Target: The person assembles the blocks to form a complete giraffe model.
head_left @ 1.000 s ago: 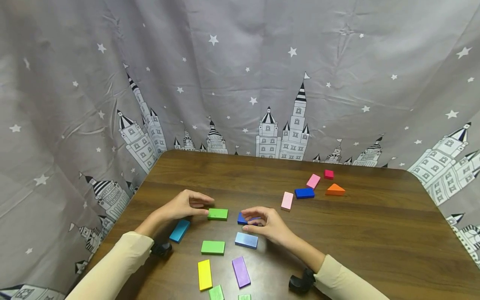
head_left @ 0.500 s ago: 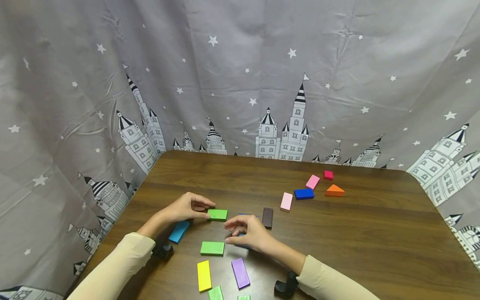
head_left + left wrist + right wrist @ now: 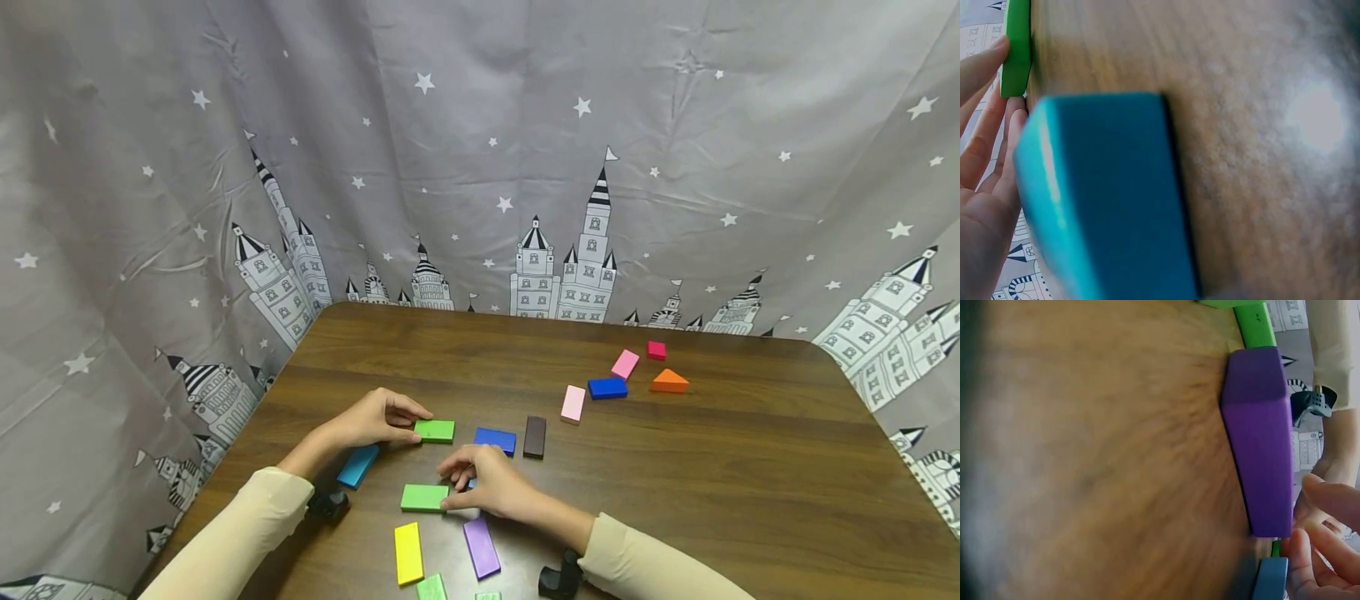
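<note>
In the head view, my left hand (image 3: 375, 419) pinches the left end of the farther green block (image 3: 434, 431), its thumb on the near side and fingers on the far side. The left wrist view shows that thumb against the green block (image 3: 1017, 50). A turquoise block (image 3: 357, 466) lies beside this hand. My right hand (image 3: 487, 483) is around the right end of the nearer green block (image 3: 425, 497), thumb at its corner and bent fingertips just beyond its far edge; no firm grip shows. Under the right hand, a light blue block (image 3: 1270, 578) is mostly hidden from the head view.
Near the right hand lie a purple block (image 3: 482, 548), a dark blue block (image 3: 496, 441) and a dark brown block (image 3: 535, 437). A yellow block (image 3: 408, 553) is nearer. Pink, blue, red and orange pieces lie farther right on the wooden table (image 3: 712, 467). A curtain (image 3: 465, 150) hangs behind.
My right hand has moved left and nearer, from over the dark blue block to the nearer green block, uncovering the dark brown block. The left fingers have come down closer to the farther green block.
</note>
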Action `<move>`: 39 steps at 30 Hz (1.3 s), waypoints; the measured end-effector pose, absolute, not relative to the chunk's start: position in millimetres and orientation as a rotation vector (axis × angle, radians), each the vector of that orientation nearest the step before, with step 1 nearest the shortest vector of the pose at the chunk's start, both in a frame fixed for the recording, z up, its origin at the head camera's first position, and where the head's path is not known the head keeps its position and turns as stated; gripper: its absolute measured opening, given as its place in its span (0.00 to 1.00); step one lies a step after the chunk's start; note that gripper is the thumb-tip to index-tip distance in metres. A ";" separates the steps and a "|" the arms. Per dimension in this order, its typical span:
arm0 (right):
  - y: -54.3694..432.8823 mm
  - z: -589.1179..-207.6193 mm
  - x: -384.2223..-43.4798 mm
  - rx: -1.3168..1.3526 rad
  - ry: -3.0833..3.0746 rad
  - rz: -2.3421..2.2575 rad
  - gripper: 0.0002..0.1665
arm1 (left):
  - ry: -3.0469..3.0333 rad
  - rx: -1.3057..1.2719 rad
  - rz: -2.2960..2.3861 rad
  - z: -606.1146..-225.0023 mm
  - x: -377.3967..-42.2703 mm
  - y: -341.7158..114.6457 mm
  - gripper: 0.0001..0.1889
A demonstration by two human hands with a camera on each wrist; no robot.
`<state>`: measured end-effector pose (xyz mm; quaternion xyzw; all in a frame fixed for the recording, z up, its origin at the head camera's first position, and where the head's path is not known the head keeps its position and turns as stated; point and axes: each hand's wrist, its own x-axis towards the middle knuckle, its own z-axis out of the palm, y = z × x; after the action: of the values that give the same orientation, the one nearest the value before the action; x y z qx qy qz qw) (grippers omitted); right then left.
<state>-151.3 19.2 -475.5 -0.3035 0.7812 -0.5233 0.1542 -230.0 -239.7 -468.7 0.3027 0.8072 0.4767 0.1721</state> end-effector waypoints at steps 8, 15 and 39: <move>14.6 -478.8 -150.9 -0.927 2.319 -1.410 0.20 | 2.295 0.864 1.347 -468.5 -229.1 -240.0 0.17; 15.1 -479.2 -149.4 -0.976 2.325 -1.392 0.19 | 2.293 0.845 1.342 -467.9 -227.5 -239.9 0.17; 10.7 -477.9 -150.4 -1.006 2.425 -1.342 0.17 | 2.276 0.880 1.317 -466.1 -223.4 -240.2 0.16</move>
<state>-150.4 10.7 -477.9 -0.3397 0.8185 -0.4531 0.0964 -223.4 -240.2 -466.1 0.3119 0.8069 0.4669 0.1834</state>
